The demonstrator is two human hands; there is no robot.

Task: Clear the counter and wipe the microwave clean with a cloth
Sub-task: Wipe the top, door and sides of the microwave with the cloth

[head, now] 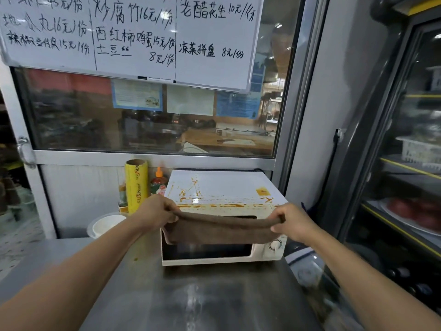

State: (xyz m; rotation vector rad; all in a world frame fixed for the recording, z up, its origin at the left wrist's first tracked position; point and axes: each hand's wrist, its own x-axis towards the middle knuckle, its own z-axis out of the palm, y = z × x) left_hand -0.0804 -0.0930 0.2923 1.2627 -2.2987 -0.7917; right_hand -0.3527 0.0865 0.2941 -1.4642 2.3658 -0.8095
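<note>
Head view: left hand [156,209] pinches one end of brown cloth [222,229], right hand [294,223] pinches other end. Cloth stretched flat before microwave [222,187] door. Orange stains on microwave top. Yellow roll [136,185], sauce bottle [158,181] at microwave's nine o'clock, on steel counter [191,299].

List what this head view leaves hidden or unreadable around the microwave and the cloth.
- Microwave door: its upper part is covered by the brown cloth stretched between the left hand and right hand.
- Dial markings: too small.
- White bowl: partly behind the left forearm; contents unseen.
- Sauce bottle: label blurred.
</note>
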